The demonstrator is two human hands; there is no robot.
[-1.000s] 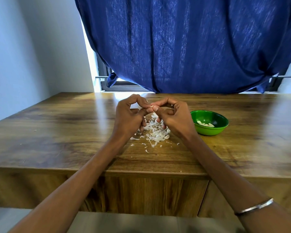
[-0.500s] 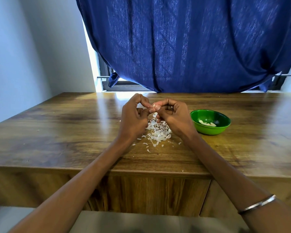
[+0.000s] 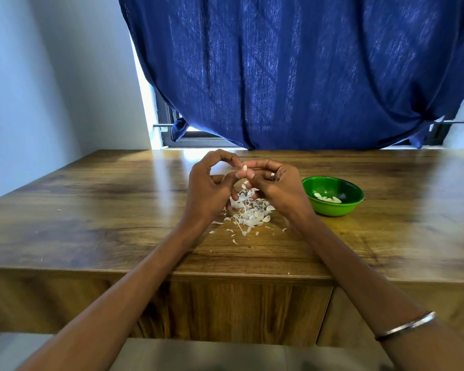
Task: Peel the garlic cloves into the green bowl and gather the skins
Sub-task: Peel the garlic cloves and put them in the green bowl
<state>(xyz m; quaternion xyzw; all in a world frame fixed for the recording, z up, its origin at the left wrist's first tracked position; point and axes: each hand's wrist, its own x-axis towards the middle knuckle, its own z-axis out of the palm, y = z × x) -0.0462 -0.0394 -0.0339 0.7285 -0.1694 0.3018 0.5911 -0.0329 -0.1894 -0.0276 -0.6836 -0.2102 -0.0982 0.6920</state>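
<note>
A small white garlic clove [image 3: 244, 167] is pinched between the fingertips of both hands above the table. My left hand [image 3: 209, 191] has its thumb and forefinger curled toward the clove. My right hand [image 3: 276, 186], with a ring on one finger, grips the clove from the right. Below the hands lies a pile of white garlic skins [image 3: 249, 212] on the wood. The green bowl [image 3: 351, 207] stands just right of my right hand and holds several peeled cloves [image 3: 327, 198].
The wooden table [image 3: 91, 223] has its front edge close to me, with a few skin flakes scattered near the pile. A blue curtain [image 3: 292, 70] hangs behind the table over a window. A wall stands to the left.
The clove now shows between the fingertips, and the fingers have shifted slightly on it. Both hands stay in the same spot above the skins.
</note>
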